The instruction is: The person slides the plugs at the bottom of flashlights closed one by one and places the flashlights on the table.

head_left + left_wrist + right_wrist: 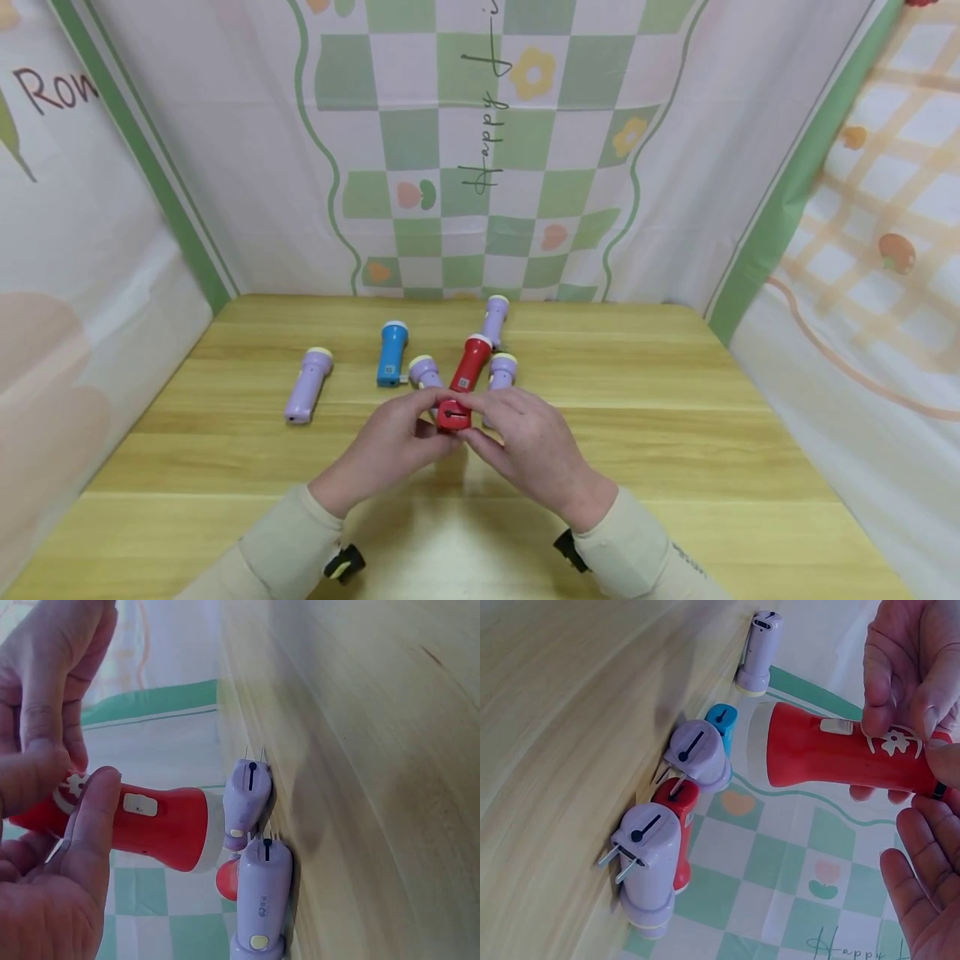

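One step appears to be in hand: we work the tail of the held torch (453,417); the next move likely calls for steady support. Our left hand (386,447) and right hand (538,446) pinch it between them, thumbs and fingers closed, tail facing near, above the table (675,442).

I hold a red cylindrical flashlight (454,423) over wood-grain tabletop (712,467); behind it, 2nd red flashlight (471,365), w/ lilac cylindrical flashlight (503,370) on R, blue cylindrical flashlight (391,354) on L.
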The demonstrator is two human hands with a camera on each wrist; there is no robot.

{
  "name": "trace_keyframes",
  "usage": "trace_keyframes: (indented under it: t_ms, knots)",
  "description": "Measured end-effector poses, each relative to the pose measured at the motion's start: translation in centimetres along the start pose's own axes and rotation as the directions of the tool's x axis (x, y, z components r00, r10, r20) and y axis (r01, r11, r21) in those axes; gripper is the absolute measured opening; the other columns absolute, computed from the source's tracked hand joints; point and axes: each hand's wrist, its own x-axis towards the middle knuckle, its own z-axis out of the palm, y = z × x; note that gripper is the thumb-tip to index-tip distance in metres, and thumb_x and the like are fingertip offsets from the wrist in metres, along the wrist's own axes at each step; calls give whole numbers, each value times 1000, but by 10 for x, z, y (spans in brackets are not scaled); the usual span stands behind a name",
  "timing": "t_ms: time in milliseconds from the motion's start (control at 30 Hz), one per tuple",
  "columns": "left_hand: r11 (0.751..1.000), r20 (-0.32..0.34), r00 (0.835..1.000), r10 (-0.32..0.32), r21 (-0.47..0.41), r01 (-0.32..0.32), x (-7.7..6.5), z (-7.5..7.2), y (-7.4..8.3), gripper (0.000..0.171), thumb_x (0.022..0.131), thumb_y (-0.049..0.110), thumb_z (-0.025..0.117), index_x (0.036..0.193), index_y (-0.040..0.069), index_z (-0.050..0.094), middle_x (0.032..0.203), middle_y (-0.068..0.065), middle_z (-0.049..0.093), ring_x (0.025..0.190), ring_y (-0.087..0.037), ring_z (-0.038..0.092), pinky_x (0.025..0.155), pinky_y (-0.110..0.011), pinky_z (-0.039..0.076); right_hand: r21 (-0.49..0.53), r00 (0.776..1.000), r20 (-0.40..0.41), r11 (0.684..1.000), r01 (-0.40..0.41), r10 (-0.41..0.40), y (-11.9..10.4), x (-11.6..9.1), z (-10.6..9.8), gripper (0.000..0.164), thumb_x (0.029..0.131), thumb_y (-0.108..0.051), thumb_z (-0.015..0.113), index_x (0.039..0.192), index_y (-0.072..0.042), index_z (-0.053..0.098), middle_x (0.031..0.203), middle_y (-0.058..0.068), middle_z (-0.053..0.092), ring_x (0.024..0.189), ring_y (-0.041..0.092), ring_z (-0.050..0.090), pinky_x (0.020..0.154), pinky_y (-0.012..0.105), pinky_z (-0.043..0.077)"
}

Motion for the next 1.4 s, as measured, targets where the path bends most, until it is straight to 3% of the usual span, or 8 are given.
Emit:
trace_keyframes:
  t_ms: [233, 400, 667, 800, 967, 1133, 1233, 1400]
  knots:
    - [975, 97, 990, -104, -185, 120, -4, -7, 0, 49, 94, 23, 79, 140, 21, 62, 128, -2, 69, 101, -20, 71, 89, -31, 60, 7, 1000, 11, 1000, 1, -1, 0, -1, 1, 51, 81, -17, 91, 127, -7, 71, 103, 2, 76, 87, 12, 69, 74, 22, 59]
    - [961, 117, 983, -139, -224, 162, -6, -9, 1, 45, 100, 37, 72, 141, 23, 61, 133, -3, 67, 107, -22, 70, 94, -38, 59, 5, 1000, 6, 1000, 6, -6, 0, -1, 2, 50, 80, -15, 91, 125, -7, 71, 105, 2, 76, 91, 14, 72, 77, 26, 61]
    - [975, 19, 992, -123, -182, 124, -4, -6, 1, 33, 99, 36, 73, 129, 23, 68, 135, 3, 66, 111, -19, 67, 93, -34, 59, 10, 1000, 4, 1000, 24, -24, -1, 2, 5, 45, 80, -18, 92, 120, -10, 72, 107, 1, 75, 92, 14, 72, 79, 28, 61]
    - [988, -30, 996, -82, -132, 77, -3, -6, 0, 27, 99, 29, 74, 124, 19, 70, 135, -1, 66, 112, -21, 65, 91, -31, 59, 1, 999, 30, 1000, 13, -13, 0, 1, 4, 56, 78, -20, 93, 129, -11, 69, 110, 1, 75, 92, 13, 70, 79, 27, 61]
    - [994, -38, 998, -46, -99, 42, -3, -8, -6, 26, 99, 25, 74, 122, 15, 70, 135, -4, 67, 117, -26, 64, 93, -32, 59, -26, 999, 52, 1000, -16, 17, 3, -2, 3, 67, 77, -24, 95, 135, -8, 65, 118, 4, 73, 89, 15, 67, 77, 28, 59]
    - [996, -51, 997, -63, -65, 60, -5, -13, -12, 30, 98, 24, 75, 126, 14, 69, 136, -5, 66, 119, -27, 63, 96, -36, 59, -57, 995, 86, 998, -40, 45, 7, -4, 2, 69, 81, -30, 91, 139, -6, 62, 134, 11, 67, 112, 25, 68, 94, 39, 60]
    - [995, -62, 994, -90, -44, 88, -8, -17, -16, 32, 97, 24, 76, 128, 16, 68, 138, -4, 65, 121, -26, 62, 98, -38, 59, -71, 993, 106, 996, -47, 55, 10, -5, 1, 72, 83, -34, 90, 141, -4, 61, 142, 16, 62, 127, 33, 63, 105, 49, 55]
    - [994, -85, 990, -109, -5, 109, -12, -26, -24, 33, 96, 23, 77, 128, 21, 68, 141, -1, 63, 123, -24, 61, 102, -41, 58, -116, 985, 144, 990, -81, 97, 13, -9, -1, 78, 86, -43, 85, 148, -6, 56, 151, 23, 54, 140, 46, 51, 112, 62, 46]
